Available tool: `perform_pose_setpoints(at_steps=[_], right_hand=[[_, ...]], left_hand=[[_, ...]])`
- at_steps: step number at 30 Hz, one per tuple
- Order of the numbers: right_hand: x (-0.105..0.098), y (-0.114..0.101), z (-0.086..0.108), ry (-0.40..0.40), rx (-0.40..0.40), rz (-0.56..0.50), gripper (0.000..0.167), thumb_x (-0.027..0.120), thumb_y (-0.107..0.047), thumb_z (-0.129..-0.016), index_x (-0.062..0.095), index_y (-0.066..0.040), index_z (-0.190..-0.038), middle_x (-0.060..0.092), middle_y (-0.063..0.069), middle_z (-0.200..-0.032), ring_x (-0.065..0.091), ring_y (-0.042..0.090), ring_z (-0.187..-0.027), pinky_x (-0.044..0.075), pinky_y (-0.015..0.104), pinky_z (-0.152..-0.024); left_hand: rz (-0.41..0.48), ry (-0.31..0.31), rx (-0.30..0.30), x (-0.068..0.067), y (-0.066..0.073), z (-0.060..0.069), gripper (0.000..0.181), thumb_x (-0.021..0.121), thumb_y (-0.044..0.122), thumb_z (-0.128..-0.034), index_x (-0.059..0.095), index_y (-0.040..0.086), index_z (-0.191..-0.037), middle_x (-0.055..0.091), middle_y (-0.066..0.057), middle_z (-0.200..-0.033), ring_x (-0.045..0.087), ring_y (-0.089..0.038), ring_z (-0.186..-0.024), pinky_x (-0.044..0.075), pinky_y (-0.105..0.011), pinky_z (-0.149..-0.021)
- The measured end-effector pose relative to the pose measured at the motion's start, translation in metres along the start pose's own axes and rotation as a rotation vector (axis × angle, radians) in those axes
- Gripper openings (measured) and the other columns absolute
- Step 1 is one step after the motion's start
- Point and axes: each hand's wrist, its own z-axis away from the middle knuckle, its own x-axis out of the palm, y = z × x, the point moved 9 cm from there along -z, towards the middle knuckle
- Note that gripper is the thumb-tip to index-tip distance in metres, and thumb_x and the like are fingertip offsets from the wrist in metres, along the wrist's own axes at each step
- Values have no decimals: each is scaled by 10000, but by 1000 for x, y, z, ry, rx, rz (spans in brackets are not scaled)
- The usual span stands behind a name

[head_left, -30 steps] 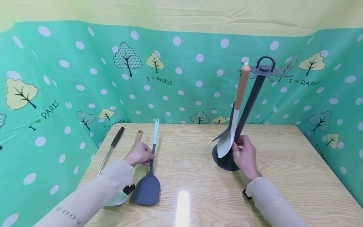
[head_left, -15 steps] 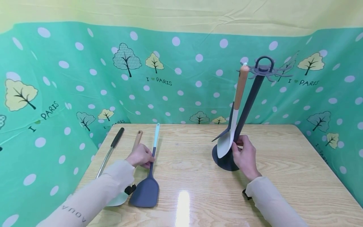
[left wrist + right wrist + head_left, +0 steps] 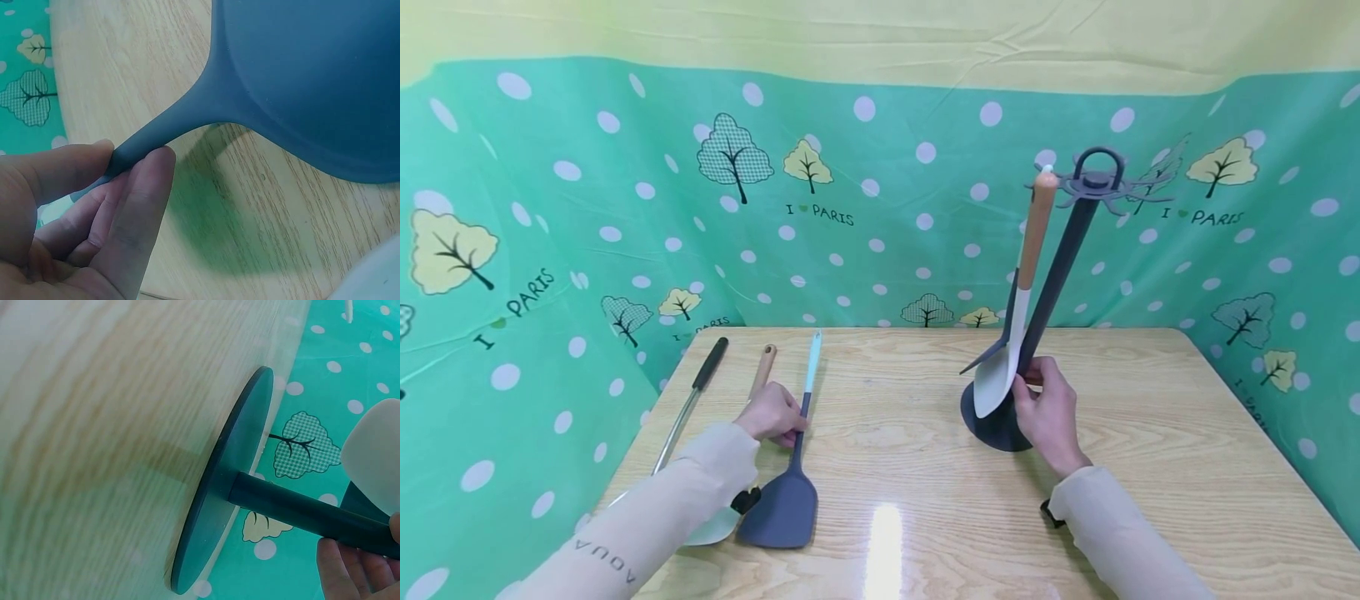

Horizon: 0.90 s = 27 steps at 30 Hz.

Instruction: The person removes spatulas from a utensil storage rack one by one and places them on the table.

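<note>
My left hand (image 3: 773, 414) pinches the neck of a dark grey-blue spatula (image 3: 781, 508) with a light blue handle end. In the left wrist view, thumb and fingers meet on the neck of the spatula (image 3: 300, 81), and a shadow falls on the wood beside it. My right hand (image 3: 1051, 417) holds the lower pole of a dark utensil stand (image 3: 1060, 267), the fingers wrapping the pole in the right wrist view. From the stand's hooked top hang a white spoon-like utensil (image 3: 997, 382) with a wooden handle and, behind it, a dark utensil (image 3: 988, 354) mostly hidden.
At the left of the wooden table (image 3: 887, 433) lies a black-handled metal utensil (image 3: 700, 379), partly under my sleeve. A wooden handle (image 3: 765, 365) shows behind my left hand. A pale utensil head (image 3: 713, 530) peeks out below the sleeve. Patterned green cloth (image 3: 850, 183) encloses the table.
My left hand and the spatula have shifted slightly toward me and a touch left. The right hand, the stand and its hanging utensils stay in place.
</note>
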Motion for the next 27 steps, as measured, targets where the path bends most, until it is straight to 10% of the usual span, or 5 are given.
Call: perform_pose_setpoints(at_steps=[27], right_hand=[[-1,-2,0,-1,7,-12,183,605,-9,-909,527,-11,-1074,616,159,-994,639,313,-914,563,462,-750]], left_hand=[[-245,40,32,8,6,0,162,696,21,-788,667,-10,-632,641,-101,-567,659,-194,-511,535,-263,-485]])
